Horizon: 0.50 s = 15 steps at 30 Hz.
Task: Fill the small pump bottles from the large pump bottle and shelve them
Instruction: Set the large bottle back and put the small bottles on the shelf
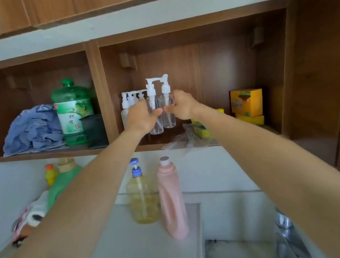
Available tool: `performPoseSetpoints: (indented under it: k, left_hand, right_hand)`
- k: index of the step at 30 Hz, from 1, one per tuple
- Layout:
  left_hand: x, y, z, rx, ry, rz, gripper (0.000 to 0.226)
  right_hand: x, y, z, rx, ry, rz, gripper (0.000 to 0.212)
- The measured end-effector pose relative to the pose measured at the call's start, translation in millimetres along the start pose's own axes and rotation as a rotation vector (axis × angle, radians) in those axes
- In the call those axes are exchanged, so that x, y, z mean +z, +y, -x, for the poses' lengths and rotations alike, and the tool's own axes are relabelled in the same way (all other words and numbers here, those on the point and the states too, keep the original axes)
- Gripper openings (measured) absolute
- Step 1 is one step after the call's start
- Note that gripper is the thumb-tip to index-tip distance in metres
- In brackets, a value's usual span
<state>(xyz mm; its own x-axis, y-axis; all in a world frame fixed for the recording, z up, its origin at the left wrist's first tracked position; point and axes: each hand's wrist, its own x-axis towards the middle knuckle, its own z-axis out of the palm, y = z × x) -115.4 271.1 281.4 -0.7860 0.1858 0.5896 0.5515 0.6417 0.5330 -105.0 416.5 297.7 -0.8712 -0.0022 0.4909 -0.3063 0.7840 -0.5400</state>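
at wooden shelf (145, 147): left hand (141, 116), right hand (181, 105) each grip small pump bottle.

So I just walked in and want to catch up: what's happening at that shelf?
A person holds two small clear pump bottles up at the right-hand shelf compartment, one in the left hand and one in the right hand. The left bottle and the right bottle both look empty. More small pump bottles stand behind them. The large pump bottle of yellow liquid stands on the counter below, beside a pink bottle.
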Motion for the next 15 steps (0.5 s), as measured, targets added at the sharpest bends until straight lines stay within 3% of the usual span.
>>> performPoseSetpoints:
  k: [2,10,13,15]
  left_hand:
    - [16.5,-9.1,-12.0,-0.053,0.03,0.012,0.028]
    - [46.3,-32.8,-34.7,-0.072,0.034,-0.064,0.03]
    - [45.6,-37.8,-39.5,-0.083,-0.019,-0.263,0.045]
    - [46.5,-39.2,-40.4,-0.102,-0.021,-0.356,0.063]
  right_hand:
    - [7.1,13.6,-14.4,0.019,-0.04,0.039,0.004]
    - [37.1,43.3,-68.1,0.105,-0.135,0.053,0.013]
    - [36.4,45.0,-77.1,0.209,-0.213,0.002,0.049]
    - [35.8,42.9,-82.1,0.267,-0.234,-0.059,0.061]
